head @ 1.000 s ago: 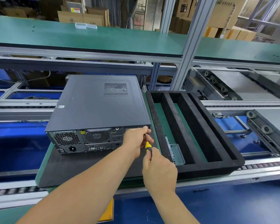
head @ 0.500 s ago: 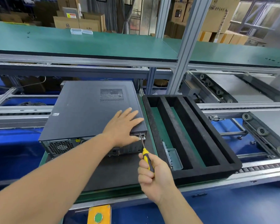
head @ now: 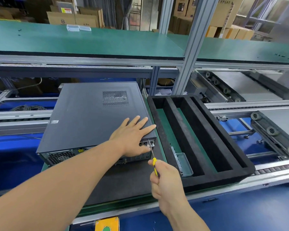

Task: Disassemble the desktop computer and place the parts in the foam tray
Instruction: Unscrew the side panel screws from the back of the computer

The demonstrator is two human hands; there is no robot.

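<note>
A dark grey desktop computer lies flat on a black mat, its rear panel facing me. My left hand rests flat with straight fingers on the lid's near right corner, thumb down over the rear edge. My right hand grips a yellow-handled screwdriver, and its tip touches the rear panel's upper right corner. To the right sits the black foam tray with long slots; a small grey metal part lies in the near end of its left slot.
The black mat extends in front of the computer. A green shelf spans overhead, held by an aluminium post. Conveyor rollers lie to the right. A yellow box with a green button sits at the bench's front edge.
My left hand left the screwdriver shaft and went flat onto the lid's near right corner. My right hand drew back a little, still holding the screwdriver against the rear panel.
</note>
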